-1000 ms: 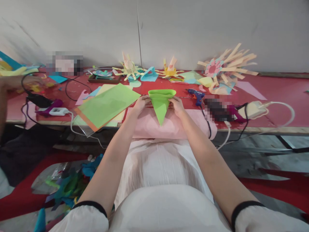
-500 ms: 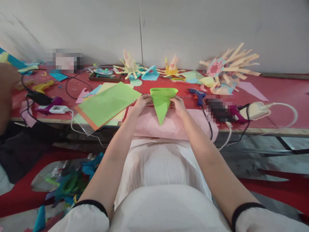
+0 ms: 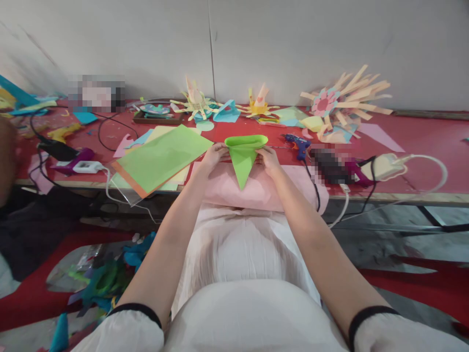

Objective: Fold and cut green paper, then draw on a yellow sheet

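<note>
A bright green paper cone (image 3: 242,164) points down toward me, its wide mouth at the top slightly open. My left hand (image 3: 216,156) grips its left side near the rim, and my right hand (image 3: 267,157) grips the right side. Beneath the cone lies a pink sheet or pad (image 3: 234,195) along the table's front edge. Left of my left hand is a stack of coloured paper with a green sheet (image 3: 164,156) on top and an orange edge showing.
The red table (image 3: 432,146) bears a blue glue gun (image 3: 298,145), power strips with cords on both sides, a tray (image 3: 157,119) and paper crafts (image 3: 326,102) by the wall. Another person's arm (image 3: 5,161) is at the far left. Paper scraps (image 3: 106,283) lie below.
The cone's mouth looks a little wider and rounder, with more of its inside showing. Both hands still hold it, and the view has shifted slightly.
</note>
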